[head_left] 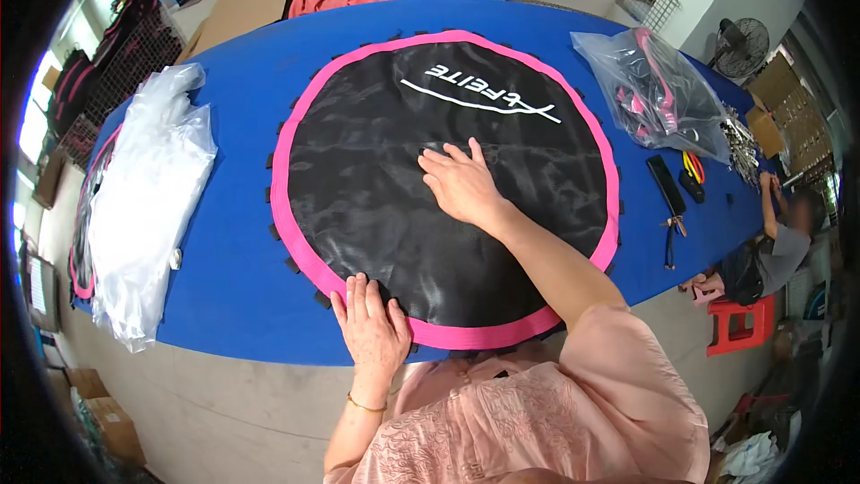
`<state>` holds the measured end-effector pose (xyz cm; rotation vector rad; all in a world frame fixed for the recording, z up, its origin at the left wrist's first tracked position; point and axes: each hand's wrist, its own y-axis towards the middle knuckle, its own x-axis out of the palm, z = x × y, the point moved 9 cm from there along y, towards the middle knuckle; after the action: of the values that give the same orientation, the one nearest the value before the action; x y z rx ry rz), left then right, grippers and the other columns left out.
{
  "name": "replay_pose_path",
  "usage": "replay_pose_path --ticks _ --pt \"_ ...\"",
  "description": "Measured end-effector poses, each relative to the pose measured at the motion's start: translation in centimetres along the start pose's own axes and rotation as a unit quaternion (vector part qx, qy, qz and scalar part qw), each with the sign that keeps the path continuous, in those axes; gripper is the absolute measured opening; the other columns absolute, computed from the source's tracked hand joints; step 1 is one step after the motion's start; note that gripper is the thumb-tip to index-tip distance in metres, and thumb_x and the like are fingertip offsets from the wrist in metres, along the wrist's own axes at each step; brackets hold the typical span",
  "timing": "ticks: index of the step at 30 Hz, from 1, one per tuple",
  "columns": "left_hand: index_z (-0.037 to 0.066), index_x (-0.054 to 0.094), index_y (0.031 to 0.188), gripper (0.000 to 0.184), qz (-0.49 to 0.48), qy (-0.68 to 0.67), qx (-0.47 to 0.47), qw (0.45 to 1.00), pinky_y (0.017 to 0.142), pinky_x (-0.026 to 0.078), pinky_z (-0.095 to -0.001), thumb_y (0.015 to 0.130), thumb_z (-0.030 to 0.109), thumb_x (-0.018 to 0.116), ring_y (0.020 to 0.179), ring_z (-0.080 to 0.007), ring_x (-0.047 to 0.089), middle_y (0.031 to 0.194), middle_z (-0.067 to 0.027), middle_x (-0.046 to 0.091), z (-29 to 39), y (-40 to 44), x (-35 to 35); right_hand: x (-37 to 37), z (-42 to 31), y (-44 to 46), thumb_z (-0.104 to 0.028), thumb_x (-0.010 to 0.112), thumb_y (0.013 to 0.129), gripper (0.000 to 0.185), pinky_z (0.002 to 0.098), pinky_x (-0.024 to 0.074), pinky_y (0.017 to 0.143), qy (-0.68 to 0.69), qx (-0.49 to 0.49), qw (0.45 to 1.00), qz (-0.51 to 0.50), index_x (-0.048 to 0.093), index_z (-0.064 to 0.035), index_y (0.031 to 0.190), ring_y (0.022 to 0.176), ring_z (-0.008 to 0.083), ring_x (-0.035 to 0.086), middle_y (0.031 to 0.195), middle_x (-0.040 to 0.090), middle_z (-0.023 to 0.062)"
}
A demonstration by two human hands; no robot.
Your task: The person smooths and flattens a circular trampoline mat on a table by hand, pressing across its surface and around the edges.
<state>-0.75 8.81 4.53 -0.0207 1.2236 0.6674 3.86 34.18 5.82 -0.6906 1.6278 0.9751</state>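
A round black trampoline mat [358,188] with a pink border and dark tabs around its rim lies flat on the blue table [233,305]. White lettering and a white curved stroke show near its far edge, upside down from where I stand. My right hand [461,181] rests near the middle of the mat, palm down with fingers spread. At the near left rim, my left hand [372,327] lies flat across the pink border and the black fabric. Neither hand grips anything.
Clear plastic bags [157,197] lie at the left over another pink-edged mat [85,251]. To the right are a bag with pink pieces [654,94], a black phone [666,185], keys [675,226] and metal parts [742,148]. A person [770,246] sits beyond, by a red stool [742,324].
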Motion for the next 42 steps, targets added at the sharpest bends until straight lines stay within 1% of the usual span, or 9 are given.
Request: replay_pose_path --ticks 6,9,19,22,26,29,31,37,42 --pt "-0.008 0.059 0.129 0.045 0.007 -0.007 -0.007 1.000 0.123 0.024 -0.0591 0.095 0.022 0.059 0.140 -0.0393 0.049 0.141 -0.0260 0.058 -0.1 0.0 -0.3 -0.1 0.0 -0.9 -0.024 0.058 0.101 0.036 0.0638 0.0260 0.119 0.012 -0.004 1.000 0.003 0.065 -0.0103 0.134 0.135 0.0337 0.054 0.143 0.062 0.0077" --pt "-0.008 0.060 0.129 0.045 0.007 -0.005 -0.006 1.000 0.123 0.024 -0.0591 0.095 0.021 0.059 0.140 -0.0394 0.048 0.141 -0.0260 0.058 0.0 -0.1 -0.2 -1.1 0.0 -3.4 -0.024 0.061 0.100 0.033 0.0637 0.0264 0.118 0.015 -0.034 0.998 0.053 0.069 -0.0086 0.129 0.130 0.0357 0.058 0.136 0.067 0.0085" --pt "-0.008 0.059 0.129 0.044 0.007 -0.004 -0.002 1.000 0.123 0.024 -0.0588 0.095 0.021 0.059 0.140 -0.0394 0.049 0.140 -0.0260 0.059 0.0 0.0 -0.2 0.8 0.8 0.3 -0.027 0.054 0.104 0.038 0.0635 0.0236 0.121 0.027 0.007 1.000 -0.014 0.063 -0.0107 0.137 0.139 0.0348 0.051 0.148 0.059 0.0061" --pt "-0.008 0.060 0.129 0.044 0.009 -0.002 -0.004 1.000 0.123 0.024 -0.0584 0.095 0.022 0.058 0.140 -0.0392 0.049 0.140 -0.0259 0.059 -0.2 -0.1 0.0 1.0 0.7 0.9 -0.028 0.053 0.104 0.039 0.0632 0.0244 0.120 0.015 0.003 1.000 -0.006 0.062 -0.0110 0.138 0.139 0.0348 0.051 0.149 0.058 0.0059" --pt "-0.006 0.058 0.129 0.042 0.024 -0.012 0.001 1.000 0.121 0.027 -0.0586 0.093 0.015 0.061 0.136 -0.0429 0.050 0.138 -0.0262 0.059 0.1 0.0 -0.5 0.0 0.2 -0.6 -0.027 0.057 0.103 0.038 0.0632 0.0250 0.120 0.028 -0.003 0.999 -0.030 0.063 -0.0112 0.137 0.138 0.0350 0.052 0.147 0.060 0.0065" --pt "-0.006 0.058 0.128 0.042 0.019 -0.008 0.004 1.000 0.121 0.027 -0.0587 0.092 0.015 0.061 0.136 -0.0432 0.050 0.138 -0.0266 0.059 0.2 -0.1 -0.4 -0.2 -1.1 -2.2 -0.024 0.063 0.099 0.037 0.0625 0.0253 0.120 0.054 -0.052 0.997 0.004 0.066 -0.0111 0.134 0.135 0.0354 0.054 0.141 0.064 0.0068" --pt "-0.008 0.060 0.129 0.045 0.001 -0.004 -0.005 1.000 0.123 0.024 -0.0586 0.095 0.021 0.058 0.140 -0.0391 0.048 0.141 -0.0262 0.058 0.1 0.0 -0.2 0.5 -1.3 -2.0 -0.024 0.063 0.099 0.037 0.0625 0.0254 0.120 0.042 -0.062 0.997 0.016 0.066 -0.0112 0.134 0.134 0.0354 0.054 0.141 0.064 0.0069" --pt "-0.008 0.060 0.128 0.044 0.000 0.000 -0.006 1.000 0.123 0.024 -0.0589 0.095 0.022 0.059 0.140 -0.0392 0.048 0.141 -0.0257 0.058 0.0 0.0 -0.1 1.4 -3.4 2.1 -0.024 0.060 0.101 0.037 0.0631 0.0243 0.120 0.056 -0.053 0.997 -0.008 0.063 -0.0116 0.136 0.138 0.0342 0.050 0.145 0.061 0.0056" --pt "-0.007 0.060 0.128 0.044 0.008 -0.002 -0.003 1.000 0.123 0.024 -0.0587 0.095 0.022 0.059 0.140 -0.0393 0.049 0.140 -0.0254 0.058 -0.1 -0.1 -0.2 1.2 -4.6 1.8 -0.024 0.059 0.102 0.038 0.0629 0.0237 0.121 0.050 -0.071 0.996 -0.013 0.062 -0.0113 0.137 0.137 0.0342 0.051 0.144 0.061 0.0059"
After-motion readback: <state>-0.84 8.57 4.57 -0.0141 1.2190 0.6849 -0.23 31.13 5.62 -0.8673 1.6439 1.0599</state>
